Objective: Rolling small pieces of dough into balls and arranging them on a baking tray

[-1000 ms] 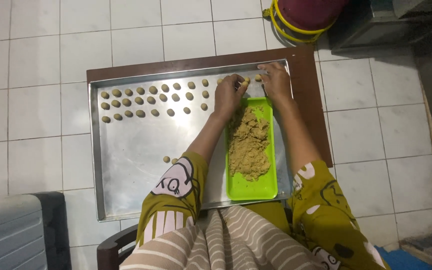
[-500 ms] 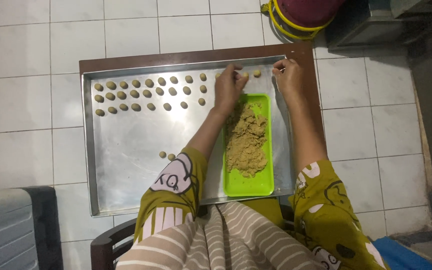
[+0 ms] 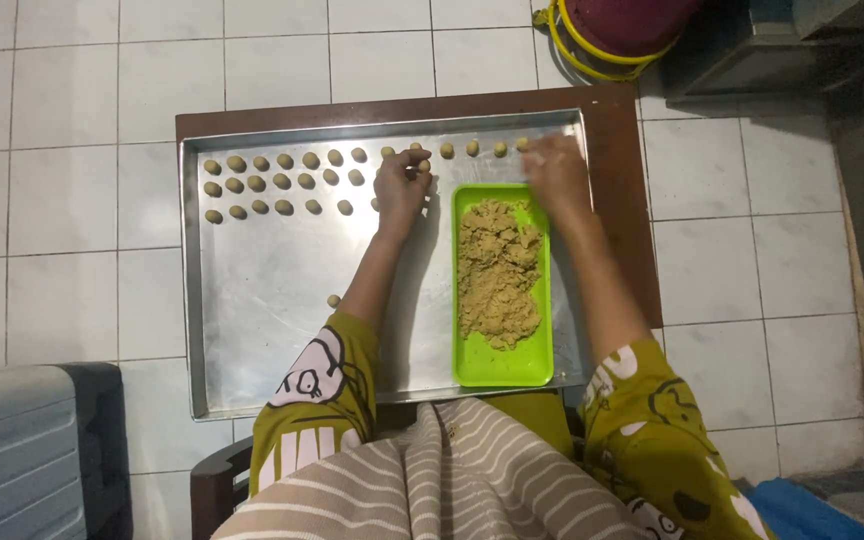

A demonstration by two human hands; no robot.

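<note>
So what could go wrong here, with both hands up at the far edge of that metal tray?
The left hand rests among the small dough balls, so it might flatten or nudge neighbours out of line. The right hand reaches over the green tray; a sleeve could drag through the loose dough. One stray ball near the left forearm could get squashed.

A home kitchen floor: white tiles (image 3: 72, 120), metal baking tray (image 3: 252, 330), dough balls (image 3: 257, 185).
</note>
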